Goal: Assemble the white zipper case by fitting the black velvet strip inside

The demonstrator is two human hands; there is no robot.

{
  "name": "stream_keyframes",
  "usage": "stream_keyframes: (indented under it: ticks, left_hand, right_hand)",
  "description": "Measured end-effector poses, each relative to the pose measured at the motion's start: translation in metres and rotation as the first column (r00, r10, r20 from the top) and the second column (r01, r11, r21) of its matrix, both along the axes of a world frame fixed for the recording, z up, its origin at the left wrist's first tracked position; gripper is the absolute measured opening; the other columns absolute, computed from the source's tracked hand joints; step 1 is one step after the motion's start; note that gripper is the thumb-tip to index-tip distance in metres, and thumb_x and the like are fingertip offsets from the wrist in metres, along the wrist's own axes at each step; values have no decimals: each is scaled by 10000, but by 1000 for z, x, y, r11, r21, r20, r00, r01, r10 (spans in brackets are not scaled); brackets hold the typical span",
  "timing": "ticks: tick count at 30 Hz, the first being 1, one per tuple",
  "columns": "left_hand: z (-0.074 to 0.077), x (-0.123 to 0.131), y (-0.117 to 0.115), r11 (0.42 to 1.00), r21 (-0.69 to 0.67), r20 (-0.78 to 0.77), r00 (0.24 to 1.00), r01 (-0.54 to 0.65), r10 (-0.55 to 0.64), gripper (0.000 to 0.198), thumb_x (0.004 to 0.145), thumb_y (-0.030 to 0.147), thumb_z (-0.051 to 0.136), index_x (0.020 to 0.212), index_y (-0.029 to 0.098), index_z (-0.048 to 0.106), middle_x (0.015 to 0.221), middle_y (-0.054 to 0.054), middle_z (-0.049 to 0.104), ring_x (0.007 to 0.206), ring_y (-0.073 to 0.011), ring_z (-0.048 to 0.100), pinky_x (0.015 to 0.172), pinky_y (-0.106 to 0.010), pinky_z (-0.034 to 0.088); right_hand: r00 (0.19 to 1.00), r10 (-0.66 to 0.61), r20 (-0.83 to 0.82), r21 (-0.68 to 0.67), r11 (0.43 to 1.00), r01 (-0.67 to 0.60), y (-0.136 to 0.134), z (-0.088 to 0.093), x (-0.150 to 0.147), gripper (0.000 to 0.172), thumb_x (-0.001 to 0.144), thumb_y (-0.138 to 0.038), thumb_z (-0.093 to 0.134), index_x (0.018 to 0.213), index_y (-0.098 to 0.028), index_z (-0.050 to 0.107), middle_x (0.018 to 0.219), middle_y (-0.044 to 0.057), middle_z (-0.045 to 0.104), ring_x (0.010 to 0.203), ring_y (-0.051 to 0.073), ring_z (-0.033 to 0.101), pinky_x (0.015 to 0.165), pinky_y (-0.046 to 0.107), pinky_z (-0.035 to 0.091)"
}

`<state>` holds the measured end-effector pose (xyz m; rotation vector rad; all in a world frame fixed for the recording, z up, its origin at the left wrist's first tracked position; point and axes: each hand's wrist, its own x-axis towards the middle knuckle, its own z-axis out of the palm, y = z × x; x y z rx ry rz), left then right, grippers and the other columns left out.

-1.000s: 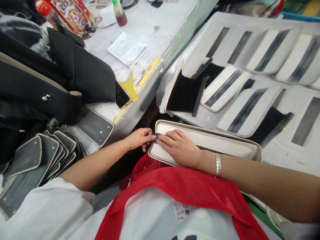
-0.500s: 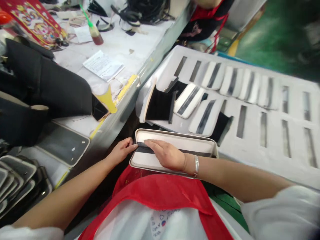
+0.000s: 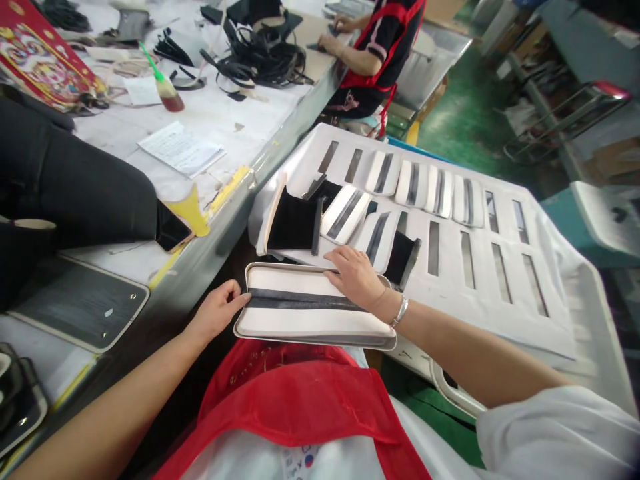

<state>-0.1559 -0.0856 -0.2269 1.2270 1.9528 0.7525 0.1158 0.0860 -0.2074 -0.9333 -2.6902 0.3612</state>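
Note:
A long white panel (image 3: 290,323) with a raised pale rim and a dark strip along its middle, like a bag part, lies level in front of my apron. At its left end my left hand (image 3: 217,310) pinches the edge by the dark strip, thumb on top. My right hand (image 3: 357,277) rests over the panel's upper right part. Its fingers are stretched towards the far rim, with the thumb apart, and the palm covers the strip's right end. Just beyond, similar white pieces with dark strips (image 3: 343,213) and a black-lined piece (image 3: 295,220) lie on a white-covered table.
The white-covered table (image 3: 540,333) has rows of rectangular slots. On the left workbench (image 3: 260,117) are black bag parts (image 3: 100,180), a phone (image 3: 173,227), papers (image 3: 183,148) and a green-tipped bottle (image 3: 167,93). A co-worker in black and red (image 3: 383,53) sits at the far bench.
My right hand has moved from the middle of the strip towards the panel's far right side, fingers lifted off the strip. My left hand keeps its pinch. The view has shifted, showing the co-worker.

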Motion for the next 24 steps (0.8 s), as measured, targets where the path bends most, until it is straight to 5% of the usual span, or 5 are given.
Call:
stream_keyframes:
  ticks: [7, 16, 24]
  left_hand:
    - [11, 7, 3, 1000, -18, -97, 995, 11, -13, 352, 806, 468, 519, 643, 197, 364, 593, 44, 359, 563, -121, 355, 537, -244, 289]
    - [23, 10, 6, 999, -18, -206, 978, 29, -32, 307, 784, 414, 525, 622, 194, 385, 585, 34, 403, 560, -120, 374, 556, -255, 295]
    - [24, 11, 7, 999, -25, -261, 964, 39, -44, 281, 770, 381, 532, 620, 187, 397, 598, 27, 425, 570, -118, 377, 572, -256, 291]
  right_hand:
    - [990, 123, -74, 82, 990, -117, 4, -13, 8, 260, 909, -268, 510, 1104, -129, 610, 1075, 113, 626, 1000, 226, 529, 901, 371, 391]
    - [979, 193, 73, 198, 959, -204, 0, -12, 3, 283, 938, -202, 415, 1148, -140, 594, 1082, 123, 607, 965, 237, 492, 867, 391, 375]
    - [961, 261, -92, -79, 960, -268, -44, 24, 15, 222, 941, -205, 411, 1046, -139, 595, 960, 96, 586, 878, 175, 549, 767, 280, 440]
